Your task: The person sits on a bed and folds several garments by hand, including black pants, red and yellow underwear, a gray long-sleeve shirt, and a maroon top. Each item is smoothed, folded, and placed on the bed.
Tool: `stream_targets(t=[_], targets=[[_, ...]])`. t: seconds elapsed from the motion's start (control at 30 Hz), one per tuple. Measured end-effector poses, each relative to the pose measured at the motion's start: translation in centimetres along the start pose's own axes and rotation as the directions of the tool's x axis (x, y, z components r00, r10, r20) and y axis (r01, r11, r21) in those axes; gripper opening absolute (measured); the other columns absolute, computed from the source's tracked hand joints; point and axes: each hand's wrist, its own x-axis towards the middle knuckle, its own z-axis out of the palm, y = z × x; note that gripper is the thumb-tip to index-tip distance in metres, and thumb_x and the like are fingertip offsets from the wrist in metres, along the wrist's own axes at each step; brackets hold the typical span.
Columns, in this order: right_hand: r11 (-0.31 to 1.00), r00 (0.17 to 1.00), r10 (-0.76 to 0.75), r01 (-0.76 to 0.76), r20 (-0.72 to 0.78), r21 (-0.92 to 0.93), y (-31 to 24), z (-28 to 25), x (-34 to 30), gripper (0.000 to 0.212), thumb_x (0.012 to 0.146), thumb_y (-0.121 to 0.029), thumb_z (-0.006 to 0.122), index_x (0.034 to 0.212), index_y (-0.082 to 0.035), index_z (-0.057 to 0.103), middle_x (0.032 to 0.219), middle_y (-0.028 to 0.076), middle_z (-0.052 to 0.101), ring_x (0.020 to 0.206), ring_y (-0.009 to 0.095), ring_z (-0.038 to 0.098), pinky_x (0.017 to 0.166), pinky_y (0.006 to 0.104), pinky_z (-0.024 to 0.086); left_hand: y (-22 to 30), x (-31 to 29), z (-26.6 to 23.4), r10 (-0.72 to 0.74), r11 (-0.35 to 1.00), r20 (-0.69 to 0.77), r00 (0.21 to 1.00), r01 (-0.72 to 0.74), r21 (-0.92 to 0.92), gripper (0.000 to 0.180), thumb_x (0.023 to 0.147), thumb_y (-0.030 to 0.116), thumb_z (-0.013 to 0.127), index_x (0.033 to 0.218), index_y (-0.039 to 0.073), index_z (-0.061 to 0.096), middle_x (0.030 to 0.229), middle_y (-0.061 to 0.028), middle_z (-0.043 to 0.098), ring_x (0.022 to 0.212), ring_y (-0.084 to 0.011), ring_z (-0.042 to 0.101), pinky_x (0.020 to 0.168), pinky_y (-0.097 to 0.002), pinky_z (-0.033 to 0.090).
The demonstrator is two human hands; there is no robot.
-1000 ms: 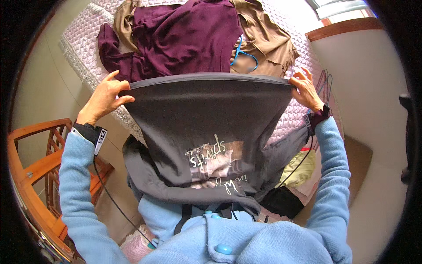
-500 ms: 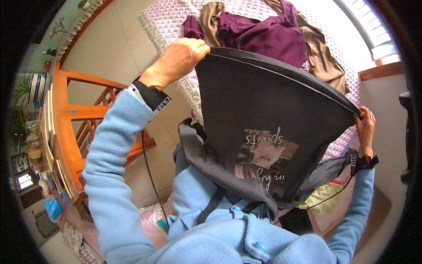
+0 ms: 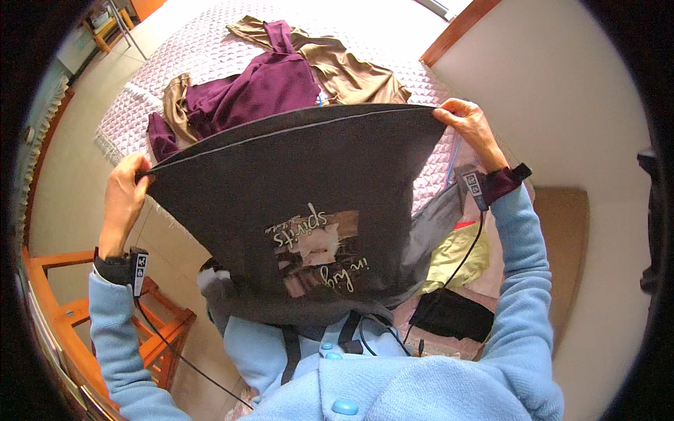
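A black shirt (image 3: 232, 203) is stretched wide between my hands, its straight hem edge along the far side. Its front bears a printed picture with light lettering, upside down to me. The near part drapes in greyish folds against my body. My left hand (image 3: 125, 203) pinches the hem's left corner. At the right corner, my right hand (image 3: 472, 126) grips the same edge between thumb and fingers. Beyond the shirt, a purple and brown garment (image 3: 260, 91) lies spread on the pale pink quilted bedcover (image 3: 182, 49).
An orange wooden chair (image 3: 151, 337) stands at the lower left. On the right of my lap area lie a yellow-green cloth (image 3: 456, 263) and a folded black cloth (image 3: 453, 316). A white wall (image 3: 554, 105) rises on the right. Cables (image 3: 189, 365) trail from both wrists.
The view has swung to the right. The shirt's hem has gone from slanting down rightward to slanting up rightward, with my left hand lower and my right hand higher. Both hands keep their hold.
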Motion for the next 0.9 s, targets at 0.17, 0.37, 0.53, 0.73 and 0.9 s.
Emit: stream_targets(t=[0.17, 0.37, 0.53, 0.73, 0.9], targets=[[0.948, 0.982, 0.086, -0.132, -0.168, -0.289, 0.8, 2.0, 1.7, 0.022, 0.079, -0.029, 0.07, 0.087, -0.009, 0.069, 0.074, 0.004, 0.066, 0.068, 0.012, 0.061, 0.068, 0.0281, 0.048, -3.6, 1.3, 1.4, -0.041, 0.953, 0.087, 0.995, 0.066, -0.296, 0.014, 0.076, 0.011, 0.063, 0.082, 0.002, 0.054, 0.075, -0.0064, 0.055, 0.07, -0.0165, 0.054, 0.066, -0.0282, 0.044], [0.855, 0.989, -0.054, -0.024, -0.134, -0.517, 5.0, 10.3, 5.7, 0.018, 0.081, -0.024, 0.066, 0.086, -0.007, 0.068, 0.077, 0.012, 0.063, 0.074, 0.028, 0.063, 0.067, 0.0377, 0.049, -6.7, 2.6, 9.5, -0.453, 0.774, 0.252, 0.855, 0.518, -0.364, 0.013, 0.083, 0.014, 0.059, 0.083, 0.004, 0.052, 0.066, -0.005, 0.054, 0.043, -0.0133, 0.055, 0.035, -0.0282, 0.041], [0.985, 0.847, 0.174, -0.157, -0.502, 0.076, 6.4, 12.6, 11.6, 0.022, 0.087, -0.027, 0.06, 0.089, -0.008, 0.069, 0.067, 0.007, 0.063, 0.057, 0.017, 0.06, 0.054, 0.0329, 0.047, -9.9, 8.1, 12.9, -0.512, 0.498, -0.022, 0.859, 0.275, -0.822, 0.012, 0.091, 0.012, 0.057, 0.086, 0.003, 0.051, 0.077, -0.0035, 0.055, 0.063, -0.0172, 0.063, 0.065, -0.0351, 0.059], [0.91, 0.736, -0.247, 0.4, -0.63, 0.111, 4.6, 14.5, 14.5, 0.043, 0.086, -0.027, 0.066, 0.117, 0.0, 0.054, 0.11, 0.016, 0.058, 0.099, 0.027, 0.058, 0.086, 0.0352, 0.046, -6.3, 14.5, 13.2, -0.359, 0.504, -0.466, 0.809, -0.252, -0.826, 0.067, 0.09, 0.011, 0.059, 0.144, 0.0, 0.021, 0.146, -0.0192, 0.029, 0.137, -0.0241, 0.026, 0.111, -0.0348, 0.02], [0.919, 0.916, -0.377, 0.352, -0.138, -0.177, 1.6, 17.5, 8.7, 0.045, 0.083, -0.01, 0.067, 0.125, -0.005, 0.052, 0.127, 0.015, 0.053, 0.119, 0.026, 0.05, 0.1, 0.0346, 0.04, -3.9, 8.0, 13.7, -0.123, 0.959, -0.38, 0.917, 0.012, -0.284, 0.059, 0.082, 0.007, 0.063, 0.135, -0.001, 0.038, 0.138, -0.018, 0.041, 0.129, -0.03, 0.038, 0.108, -0.0336, 0.027]])
